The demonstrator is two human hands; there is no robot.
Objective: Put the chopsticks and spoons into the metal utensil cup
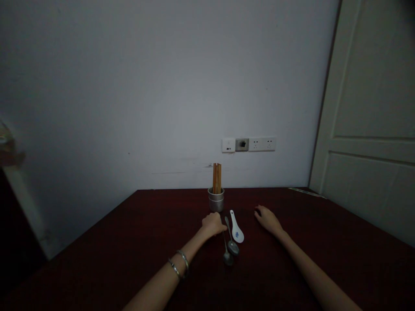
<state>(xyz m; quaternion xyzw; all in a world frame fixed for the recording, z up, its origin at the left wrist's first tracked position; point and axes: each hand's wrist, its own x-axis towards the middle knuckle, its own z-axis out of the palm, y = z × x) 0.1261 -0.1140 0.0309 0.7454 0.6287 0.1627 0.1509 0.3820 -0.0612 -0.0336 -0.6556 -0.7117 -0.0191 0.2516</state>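
My left hand [213, 224] rests on the dark red table [129, 242] with its fingers curled, touching the handle end of a metal spoon [232, 242]. A second metal spoon [227, 255] lies beside it, and a white ceramic spoon [236, 226] with a blue pattern lies just to the right. Behind them stands a metal cup [216, 200] holding wooden chopsticks [217, 178]. My right hand [267, 219] lies palm down on the table to the right of the spoons, fingers loosely bent, holding nothing. Two bangles [179, 264] sit on my left wrist.
A white wall with a row of sockets [248, 144] stands behind the table. A pale door [372, 129] is at the right. Something blurred shows at the left edge [6, 149].
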